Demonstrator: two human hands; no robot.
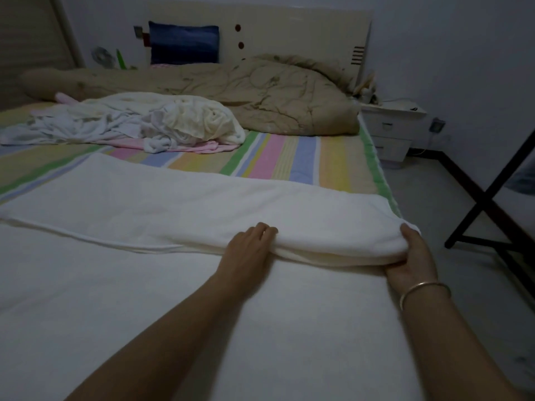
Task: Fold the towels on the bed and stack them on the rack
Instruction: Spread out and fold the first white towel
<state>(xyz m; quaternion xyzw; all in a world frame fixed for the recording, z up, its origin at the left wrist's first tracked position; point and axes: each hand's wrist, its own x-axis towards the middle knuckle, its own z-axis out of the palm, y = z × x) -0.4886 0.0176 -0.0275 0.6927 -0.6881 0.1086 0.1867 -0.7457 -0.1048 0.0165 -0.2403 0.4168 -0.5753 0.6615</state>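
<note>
A large white towel (pixel 179 198) lies spread across the near half of the striped bed (pixel 304 157), its far part doubled over toward me. My left hand (pixel 249 250) grips the folded edge near the middle, fingers curled over the fold. At the bed's right side my right hand (pixel 411 253), a bangle on its wrist, holds the folded corner with its fingers tucked under the cloth. A heap of crumpled white and pink towels (pixel 139 123) lies farther up the bed on the left. The dark wooden rack (pixel 489 198) stands on the floor to the right.
A beige quilt (pixel 275 94) is bunched against the headboard, with a dark blue pillow (pixel 183 43) behind it. A white bedside cabinet (pixel 390 128) stands in the far right corner. Grey floor runs between the bed and the rack.
</note>
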